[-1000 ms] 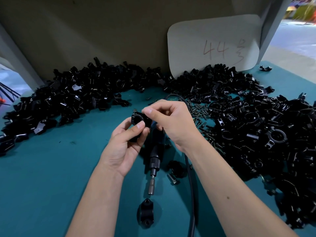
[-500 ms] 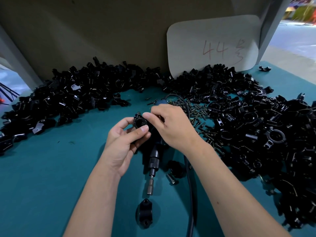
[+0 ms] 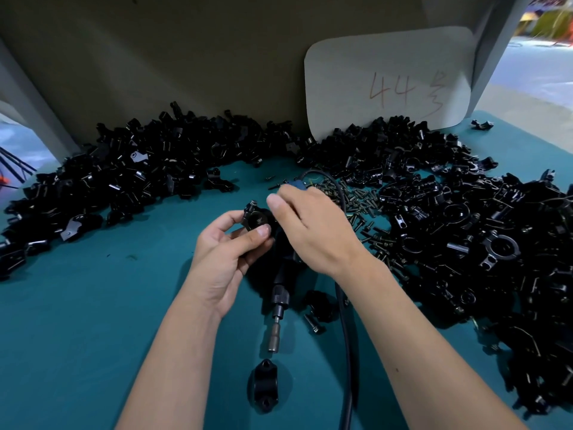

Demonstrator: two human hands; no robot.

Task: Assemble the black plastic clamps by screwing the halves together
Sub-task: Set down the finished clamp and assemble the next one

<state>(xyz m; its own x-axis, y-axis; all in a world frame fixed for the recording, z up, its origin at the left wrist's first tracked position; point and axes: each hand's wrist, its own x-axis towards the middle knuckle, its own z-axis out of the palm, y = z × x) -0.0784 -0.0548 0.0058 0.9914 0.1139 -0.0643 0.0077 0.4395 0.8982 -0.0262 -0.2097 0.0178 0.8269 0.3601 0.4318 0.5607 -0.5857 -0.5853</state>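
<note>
My left hand [image 3: 223, 259] pinches a black clamp [image 3: 256, 219] between thumb and fingers, its round bore facing me. My right hand [image 3: 313, 234] hovers just right of the clamp, over the body of a black powered screwdriver [image 3: 279, 302] lying on the teal table [image 3: 77, 321]. Its fingertips are blurred, and what they hold is hidden. The screwdriver's bit points toward me. A single clamp half [image 3: 266, 386] lies near the front edge. A loose bolt [image 3: 312, 324] and another black part [image 3: 319, 305] lie beside the screwdriver.
Heaps of black clamp parts fill the back left [image 3: 124, 181] and the right side [image 3: 480, 237]. A scatter of small screws [image 3: 356, 206] lies behind my right hand. The screwdriver's cable [image 3: 345, 352] runs toward me. A white card [image 3: 387, 82] leans on the back wall.
Both hands have lowered toward the table with the clamp. My right fingertips have drawn slightly away from the clamp, up and to the right.
</note>
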